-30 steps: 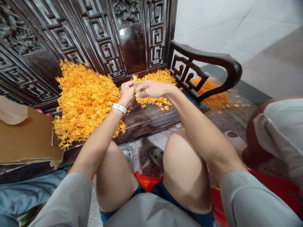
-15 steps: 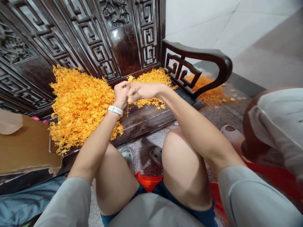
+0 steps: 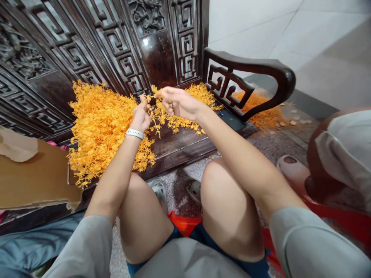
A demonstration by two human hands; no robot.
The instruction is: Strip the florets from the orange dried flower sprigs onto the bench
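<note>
My left hand (image 3: 141, 116) and my right hand (image 3: 176, 102) are raised together over the seat of a dark carved wooden bench (image 3: 185, 144). Both pinch a thin orange plastic sprig (image 3: 153, 112) that hangs between them, its stem dangling below my left fingers. A large heap of the same orange sprigs (image 3: 101, 125) lies on the seat to the left of my hands. A smaller heap (image 3: 191, 108) lies just behind and under my right hand. A white watch band (image 3: 135, 133) circles my left wrist.
More orange sprigs (image 3: 261, 112) lie on the floor beyond the bench armrest (image 3: 255, 73). A dark phone (image 3: 230, 117) rests on the seat by the armrest. A cardboard box (image 3: 34, 177) sits at the left. Another person's head in a white mask (image 3: 342, 154) is at the right.
My hands have lifted a little and drawn slightly apart, with the sprig now spread between them. The view has shifted slightly.
</note>
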